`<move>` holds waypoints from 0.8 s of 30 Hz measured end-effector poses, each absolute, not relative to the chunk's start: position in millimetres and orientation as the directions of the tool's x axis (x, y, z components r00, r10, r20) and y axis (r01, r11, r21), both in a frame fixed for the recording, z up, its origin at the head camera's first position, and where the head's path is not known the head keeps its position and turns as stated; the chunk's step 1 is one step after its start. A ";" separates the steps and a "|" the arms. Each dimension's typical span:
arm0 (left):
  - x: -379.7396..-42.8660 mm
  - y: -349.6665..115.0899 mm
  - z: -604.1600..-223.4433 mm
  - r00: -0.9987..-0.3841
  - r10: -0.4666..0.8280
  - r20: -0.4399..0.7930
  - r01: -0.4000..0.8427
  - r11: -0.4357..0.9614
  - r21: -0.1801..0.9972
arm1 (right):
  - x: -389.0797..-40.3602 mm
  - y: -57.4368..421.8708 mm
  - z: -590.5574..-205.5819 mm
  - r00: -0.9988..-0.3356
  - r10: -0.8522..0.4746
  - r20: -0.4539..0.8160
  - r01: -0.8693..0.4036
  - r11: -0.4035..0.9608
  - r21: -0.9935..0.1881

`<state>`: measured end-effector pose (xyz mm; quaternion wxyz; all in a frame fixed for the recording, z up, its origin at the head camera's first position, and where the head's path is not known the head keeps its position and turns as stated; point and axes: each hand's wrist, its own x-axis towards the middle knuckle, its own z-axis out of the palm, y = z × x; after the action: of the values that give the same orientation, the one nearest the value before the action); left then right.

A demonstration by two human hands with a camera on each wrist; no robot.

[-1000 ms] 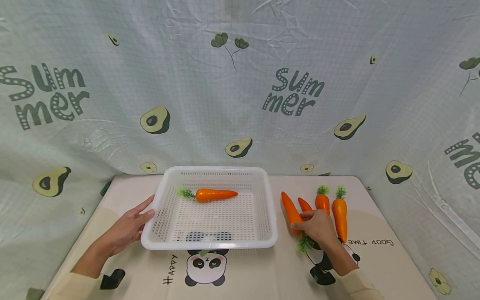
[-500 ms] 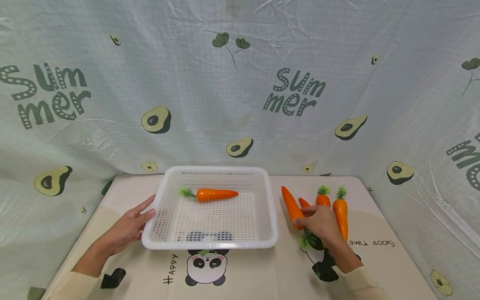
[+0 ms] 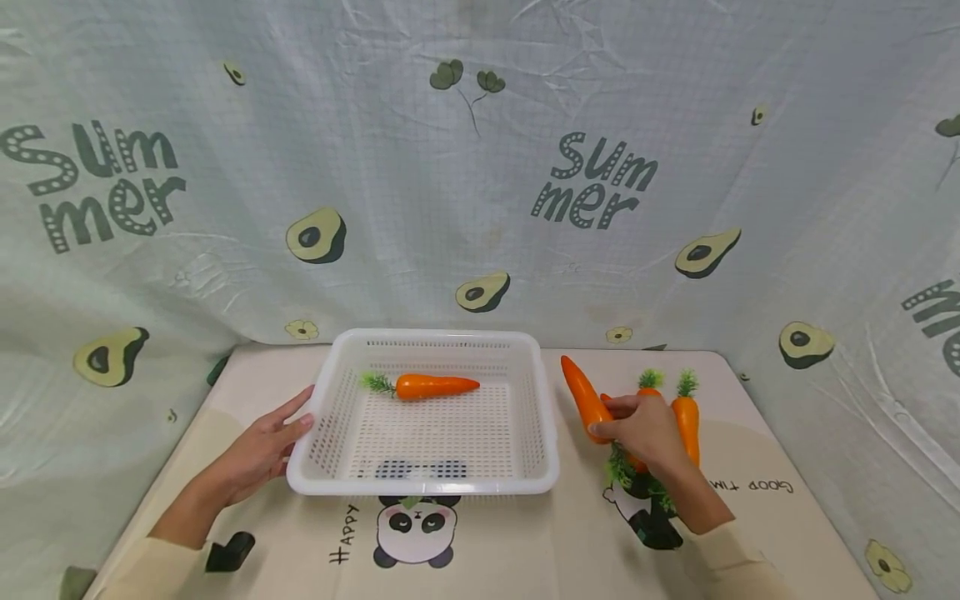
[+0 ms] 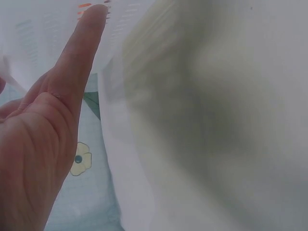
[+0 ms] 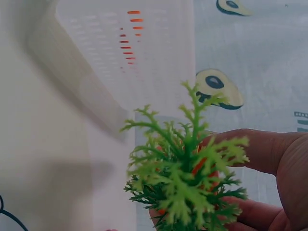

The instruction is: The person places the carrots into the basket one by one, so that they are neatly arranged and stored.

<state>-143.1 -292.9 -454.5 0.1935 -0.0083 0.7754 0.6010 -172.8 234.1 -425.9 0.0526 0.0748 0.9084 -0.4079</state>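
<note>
Head view, held carrot: pinched near its leafy end by the right hand; its long axis is slanted, tip pointed far and leftward, leafy top near.
Head view, basket: set just left of that carrot; its left wall is touched by the left hand, well apart from the carrot.
Left wrist view, left fingers: one is seen straight against the basket; the others are mostly hidden.
Right wrist view, leafy top: the right hand's grip is partly masked by it.
</note>
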 end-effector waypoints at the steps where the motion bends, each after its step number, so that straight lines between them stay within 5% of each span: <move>1: -143.2 -292.8 -454.5 -0.925 0.220 -0.310 -0.245 0.279 0.929 | -173.4 234.2 -425.1 -0.983 0.093 -0.157 0.179 0.655 -0.734; 24: -143.9 -294.3 -456.3 -0.925 0.224 -0.306 -0.241 0.275 0.931 | -191.3 218.7 -397.9 -0.990 0.008 -0.141 0.113 0.648 -0.753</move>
<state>-143.9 -294.3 -456.3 0.1933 -0.0054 0.7748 0.6019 -191.3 218.7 -397.9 0.0625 0.0335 0.9056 -0.4182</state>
